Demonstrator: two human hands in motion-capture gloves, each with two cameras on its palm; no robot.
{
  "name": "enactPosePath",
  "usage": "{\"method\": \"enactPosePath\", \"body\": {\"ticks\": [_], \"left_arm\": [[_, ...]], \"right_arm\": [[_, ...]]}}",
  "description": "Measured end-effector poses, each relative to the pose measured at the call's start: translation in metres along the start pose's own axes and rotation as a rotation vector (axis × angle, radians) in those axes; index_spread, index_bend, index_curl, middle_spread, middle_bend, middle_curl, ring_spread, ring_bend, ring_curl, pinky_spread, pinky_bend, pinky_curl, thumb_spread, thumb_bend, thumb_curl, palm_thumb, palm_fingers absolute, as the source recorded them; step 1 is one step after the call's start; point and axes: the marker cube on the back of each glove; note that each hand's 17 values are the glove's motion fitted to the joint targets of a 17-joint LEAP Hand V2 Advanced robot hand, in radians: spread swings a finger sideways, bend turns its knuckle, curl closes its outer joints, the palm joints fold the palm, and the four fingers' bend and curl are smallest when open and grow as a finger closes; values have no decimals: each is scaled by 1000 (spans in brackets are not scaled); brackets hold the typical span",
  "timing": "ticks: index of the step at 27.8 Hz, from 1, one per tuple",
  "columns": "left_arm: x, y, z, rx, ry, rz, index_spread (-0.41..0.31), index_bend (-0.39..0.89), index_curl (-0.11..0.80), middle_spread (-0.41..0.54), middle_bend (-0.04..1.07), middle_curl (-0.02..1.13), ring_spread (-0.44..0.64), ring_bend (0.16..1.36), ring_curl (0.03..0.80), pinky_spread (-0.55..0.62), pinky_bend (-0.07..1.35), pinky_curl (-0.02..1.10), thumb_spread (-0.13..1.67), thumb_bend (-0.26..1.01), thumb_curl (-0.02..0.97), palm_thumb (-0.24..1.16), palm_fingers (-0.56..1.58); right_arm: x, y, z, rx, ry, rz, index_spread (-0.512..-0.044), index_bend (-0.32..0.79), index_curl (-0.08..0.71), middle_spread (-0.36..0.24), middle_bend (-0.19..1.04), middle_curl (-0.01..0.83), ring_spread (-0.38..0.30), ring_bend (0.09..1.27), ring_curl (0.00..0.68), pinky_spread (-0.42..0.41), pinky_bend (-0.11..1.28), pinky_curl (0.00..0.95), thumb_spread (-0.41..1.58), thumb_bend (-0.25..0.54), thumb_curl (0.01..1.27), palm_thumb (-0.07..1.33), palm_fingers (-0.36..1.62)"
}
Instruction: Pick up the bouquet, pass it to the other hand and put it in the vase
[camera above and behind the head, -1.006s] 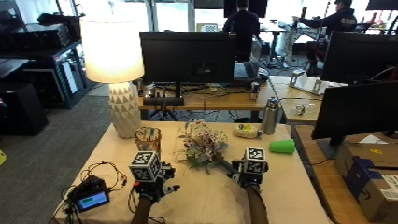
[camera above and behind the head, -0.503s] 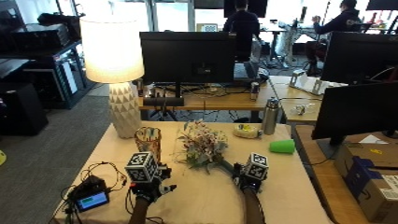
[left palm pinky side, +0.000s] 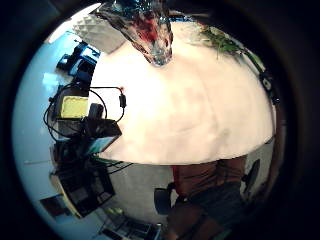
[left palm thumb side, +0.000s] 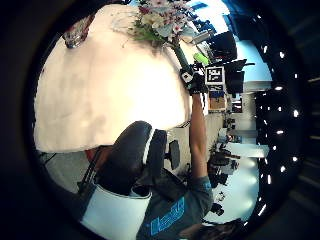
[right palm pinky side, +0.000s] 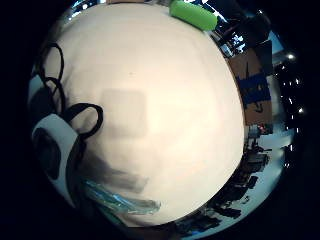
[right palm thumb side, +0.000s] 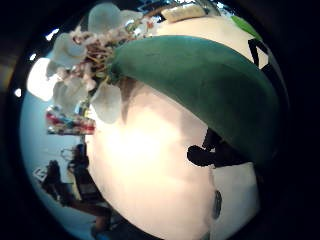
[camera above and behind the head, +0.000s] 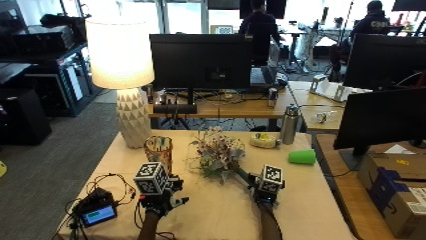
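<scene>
The bouquet (camera above and behind the head: 216, 151) of pale pink and white flowers lies tilted over the middle of the cream table, heads toward the vase. My right hand (camera above and behind the head: 266, 187) grips its green stem, which fills the right thumb side palm view as the stem (right palm thumb side: 200, 85) with flowers (right palm thumb side: 85, 65) beyond. The patterned glass vase (camera above and behind the head: 158, 149) stands upright left of the flowers, and also shows as the vase (left palm pinky side: 150, 30). My left hand (camera above and behind the head: 162, 199) hovers over the table in front of the vase, open and holding nothing. The left thumb side palm view shows the bouquet (left palm thumb side: 160, 20) and my right hand (left palm thumb side: 195, 80).
A white lamp (camera above and behind the head: 128, 85) stands at the table's back left corner. A green cup (camera above and behind the head: 303, 156) lies at the right, with a metal bottle (camera above and behind the head: 289, 125) behind it. A small screen device (camera above and behind the head: 98, 214) with black cables sits at the front left. A cardboard box (camera above and behind the head: 393, 190) stands right of the table.
Little differs: my right hand keeps its hold on the stem and has drifted slightly, and my left hand has shifted a little in front of the vase.
</scene>
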Motion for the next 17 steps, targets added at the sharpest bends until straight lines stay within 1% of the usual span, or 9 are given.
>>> {"method": "enactPosePath", "body": {"ticks": [4,7,9,12,15,17], "left_arm": [[7,-6,-11,44,31,18,-80,140,272,85,193,327,362,570,259,505,300,306,1001,-27,290,183,195],[20,-17,-24,118,99,63,-80,139,274,86,195,329,362,570,260,505,299,308,1001,-27,292,183,196],[34,-25,-33,166,185,102,-80,135,273,81,202,332,358,573,261,505,295,308,1001,-27,293,182,201],[61,-33,-49,212,395,167,-79,139,274,75,214,338,336,582,263,502,285,306,999,-24,295,190,250],[90,-46,-66,242,678,224,-75,128,270,69,212,337,306,598,268,487,295,310,1003,-19,301,207,300],[106,-57,-78,251,842,260,-72,124,268,52,219,342,274,608,273,465,313,316,1004,-13,305,227,367]], "right_arm": [[-7,2,-27,69,-128,1,-274,138,273,-158,584,460,-158,906,482,-191,766,435,849,74,466,881,1360],[-20,4,-59,138,-314,-14,-272,144,285,-168,609,479,-171,928,501,-218,797,454,807,55,489,897,1343],[-32,9,-83,172,-456,-34,-273,148,293,-172,620,490,-175,941,510,-231,808,461,788,42,502,905,1332],[-53,22,-116,198,-664,-91,-273,154,305,-177,628,502,-180,953,519,-243,821,471,759,25,524,921,1322],[-76,36,-139,201,-869,-177,-270,153,316,-180,636,512,-186,968,527,-252,829,478,743,8,541,931,1313],[-92,43,-146,199,-998,-248,-270,154,323,-182,639,518,-188,972,529,-257,835,481,737,-4,552,936,1308]]}}
